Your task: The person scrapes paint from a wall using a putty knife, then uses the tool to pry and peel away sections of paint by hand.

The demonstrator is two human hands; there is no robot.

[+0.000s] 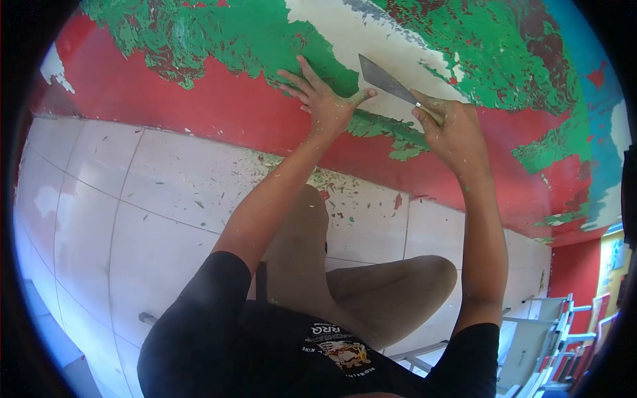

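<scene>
My right hand (452,131) is closed around the handle of a paint scraper (390,83), whose flat metal blade points up and left across a bare whitish patch (332,25) of the wall. Fingers spread, my left hand (326,99) lies against the green paint (229,41) to the left of that patch. Between the two hands a loosened strip of green paint (385,123) runs along the patch's lower edge. Red paint (232,109) shows below the ragged green. Bits of paint dust cling to both hands.
Paint flakes (342,192) lie scattered over the pale tiled floor (176,179) at the wall's foot. My bent knees (398,292) are close below the wall. Metal-framed furniture (544,338) stands at lower right, with a blue painted area (594,40) at upper right.
</scene>
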